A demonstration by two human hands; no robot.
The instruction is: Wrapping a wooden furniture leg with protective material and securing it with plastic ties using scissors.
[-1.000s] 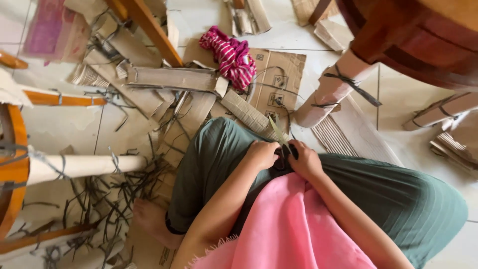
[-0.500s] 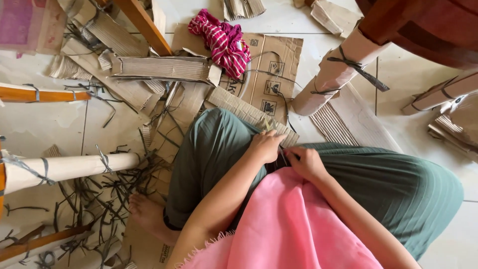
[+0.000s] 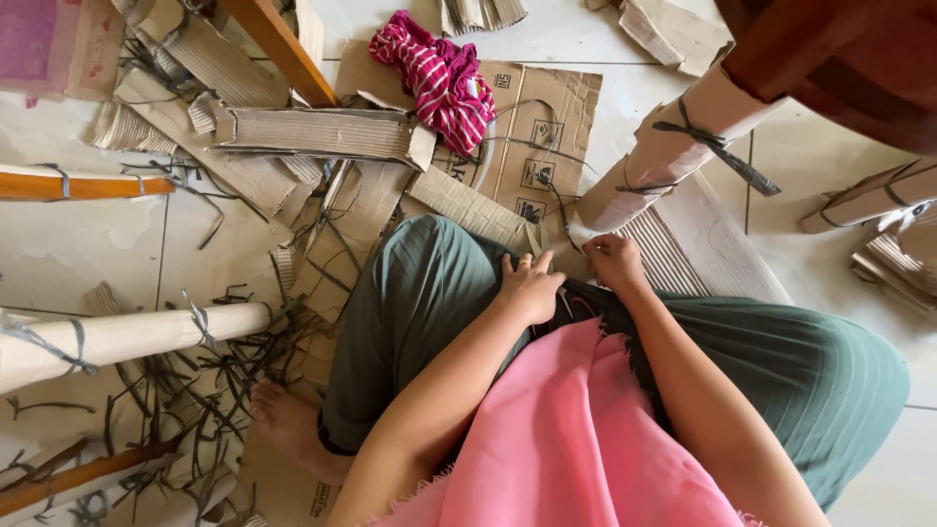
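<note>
Head view: the left hand (image 3: 532, 286) rests on the green-trousered knee (image 3: 429, 283), fingers (image 3: 524, 263) loosely together, touching a strip of corrugated cardboard (image 3: 478, 210). Just right of the knee, the right hand (image 3: 615, 262) curls its fingers at a paper-wrapped chair leg (image 3: 664, 156); I cannot tell what they pinch. Beyond the knee lies a striped red cloth (image 3: 439, 78).

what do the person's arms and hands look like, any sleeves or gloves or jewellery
Both forearms are bare: no sleeves, gloves or watch in view. The left hand and right hand show no rings that I can make out. A pink fringed cloth drapes between the arms.
</note>
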